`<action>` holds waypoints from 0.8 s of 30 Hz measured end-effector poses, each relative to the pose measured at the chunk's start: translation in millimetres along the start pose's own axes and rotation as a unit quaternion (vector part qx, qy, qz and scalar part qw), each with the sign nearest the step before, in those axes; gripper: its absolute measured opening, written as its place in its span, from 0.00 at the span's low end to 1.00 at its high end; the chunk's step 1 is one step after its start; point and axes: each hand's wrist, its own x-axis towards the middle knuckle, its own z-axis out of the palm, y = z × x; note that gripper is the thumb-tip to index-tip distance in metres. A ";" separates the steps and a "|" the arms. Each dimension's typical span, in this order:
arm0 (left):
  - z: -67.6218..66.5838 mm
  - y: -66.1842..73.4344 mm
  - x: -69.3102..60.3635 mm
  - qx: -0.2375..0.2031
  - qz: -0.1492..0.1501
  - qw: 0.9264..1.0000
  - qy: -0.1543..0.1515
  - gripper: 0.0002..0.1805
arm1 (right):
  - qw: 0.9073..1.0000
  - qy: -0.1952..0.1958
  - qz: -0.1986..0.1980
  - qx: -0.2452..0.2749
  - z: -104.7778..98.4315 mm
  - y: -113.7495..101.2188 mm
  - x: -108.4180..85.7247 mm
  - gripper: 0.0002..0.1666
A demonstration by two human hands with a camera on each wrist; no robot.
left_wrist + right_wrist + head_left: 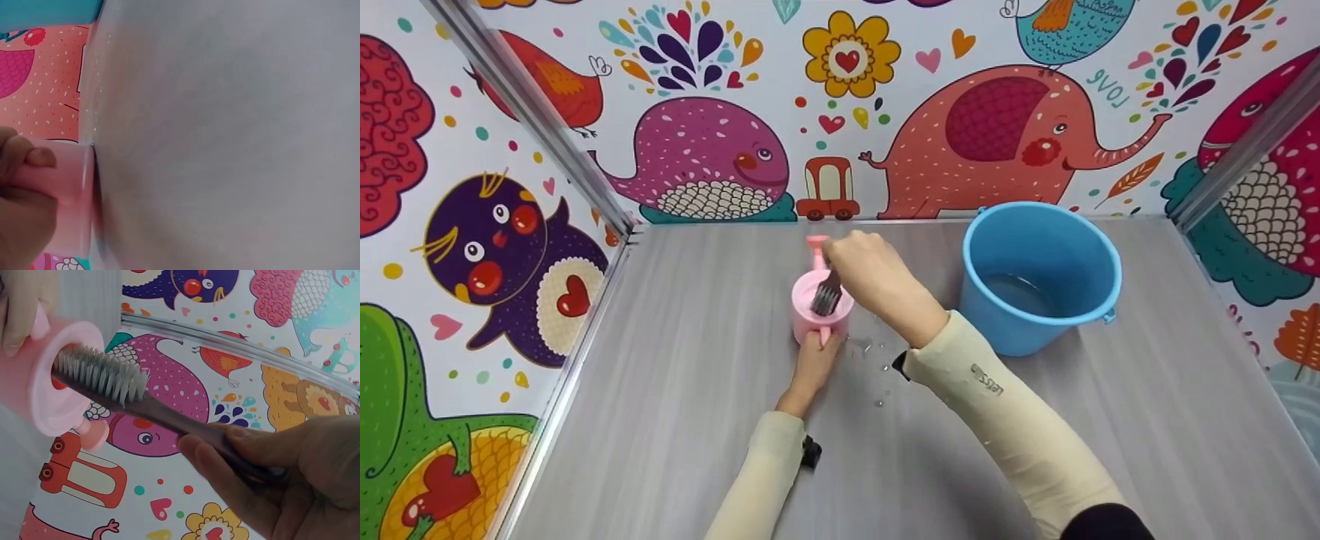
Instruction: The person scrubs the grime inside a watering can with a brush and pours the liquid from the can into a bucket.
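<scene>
A pink watering can (804,319) with a short spout stands on the table, and my left hand (813,369) grips its handle from the near side. In the left wrist view the fingers of that hand (25,197) wrap the handle beside the can's wall (73,202). My right hand (874,274) holds a dark-handled brush (163,410) by its handle, bristles pointing down toward the can. The right wrist view shows the tip of the bristle head (101,371) inside the can's round top opening. How deep the tip goes is hidden.
A blue bucket (1024,334) stands right of the can, with a little clear liquid at its bottom. Water drops (879,403) lie on the grey table (675,360) near the can. Printed wall panels (840,112) with metal edges enclose the back and sides.
</scene>
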 end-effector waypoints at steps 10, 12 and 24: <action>-6.3 28.5 -12.1 -0.008 -0.019 1.000 -0.003 0.20 | 1.000 -0.016 -0.016 -0.015 2.9 -8.5 8.5 0.10; -6.8 26.7 -12.2 -0.011 -0.023 1.000 0.004 0.21 | 0.999 -0.026 -0.026 -0.011 3.6 -9.4 12.1 0.13; -11.5 22.4 -9.5 -0.079 -0.068 0.995 0.002 0.16 | 0.998 -0.045 -0.021 -0.045 9.6 -30.6 23.3 0.16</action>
